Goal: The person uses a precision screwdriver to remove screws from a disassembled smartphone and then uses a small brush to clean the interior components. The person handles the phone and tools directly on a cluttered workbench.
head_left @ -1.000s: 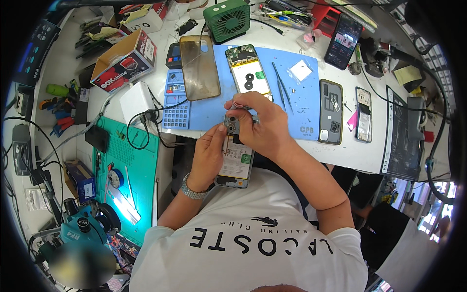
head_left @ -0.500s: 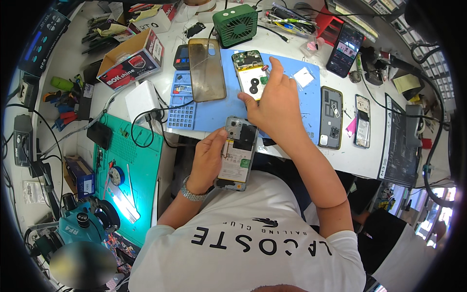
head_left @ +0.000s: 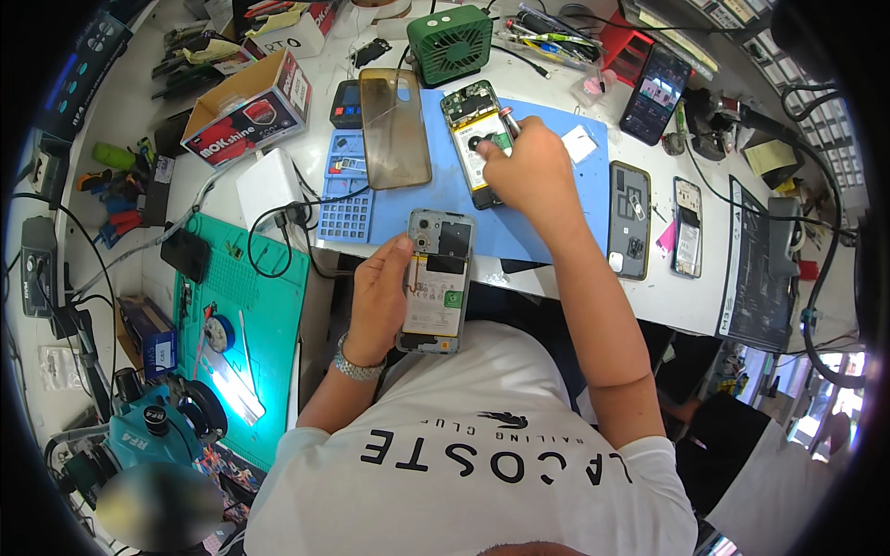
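opened phone (head_left: pixel 449 320) was at the worktop's (head_left: pixel 681 304) near edge, left hand (head_left: pixel 378 301) closed on its left side; right hand (head_left: pixel 542 176) half-curled round a slim tool (head_left: pixel 509 120) over the far phone (head_left: pixel 469 132). light edge grip seemed smartest.

The camera sits on my head, left of a pair, facing down. Its wide fisheye view spans my shirt (head_left: pixel 482 389), near; my left hand (head_left: pixel 375 301) and right hand (head_left: pixel 535 173), midway; the bench (head_left: pixel 672 301), far.
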Demonstrator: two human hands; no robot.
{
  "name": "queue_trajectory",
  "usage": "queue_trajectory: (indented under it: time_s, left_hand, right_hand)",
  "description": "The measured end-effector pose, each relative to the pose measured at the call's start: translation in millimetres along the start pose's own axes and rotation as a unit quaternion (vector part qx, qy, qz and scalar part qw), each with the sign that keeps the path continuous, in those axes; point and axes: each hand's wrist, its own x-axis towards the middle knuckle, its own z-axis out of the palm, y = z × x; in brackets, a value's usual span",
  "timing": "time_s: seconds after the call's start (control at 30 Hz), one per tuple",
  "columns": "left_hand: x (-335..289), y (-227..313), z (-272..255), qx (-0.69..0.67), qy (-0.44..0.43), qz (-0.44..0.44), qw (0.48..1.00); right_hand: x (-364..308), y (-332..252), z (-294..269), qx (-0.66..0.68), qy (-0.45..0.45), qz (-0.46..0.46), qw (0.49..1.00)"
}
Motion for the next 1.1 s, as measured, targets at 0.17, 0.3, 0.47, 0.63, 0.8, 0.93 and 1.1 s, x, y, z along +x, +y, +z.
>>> queue_trajectory:
  time_s: [0.17, 0.3, 0.47, 0.63, 0.8, 0.93, 1.1]
  left_hand:
    - [-2, 5, 0, 0.01, 0.016, 0.006, 1.0]
    - [0, 5, -3, 0.009, 0.03, 0.038, 0.999]
    - [1, 10, -9, 0.013, 0.037, 0.025, 0.999]
    - [1, 12, -4, -0.045, 0.019, 0.021, 0.999]
    - [3, 9, -1, -0.113, 0.006, 0.01, 0.994]
    - [6, 0, -5, -0.116, -0.003, 0.006, 0.993]
    - [8, 1, -5, -0.097, -0.026, -0.005, 0.995]
  right_hand:
    - [18, 17, -14, 0.106, -0.054, 0.059, 0.991]
    - [29, 36, -32, 0.159, -0.016, 0.077, 0.984]
    - [49, 61, -46, 0.156, 0.032, 0.094, 0.983]
    - [64, 71, -42, 0.139, 0.041, 0.104, 0.984]
    - [66, 64, -36, -0.059, 0.069, 0.049, 0.995]
    - [54, 52, -36, -0.118, 0.096, 0.042, 0.987]
    - [30, 53, -30, -0.06, 0.151, -0.22, 0.962]
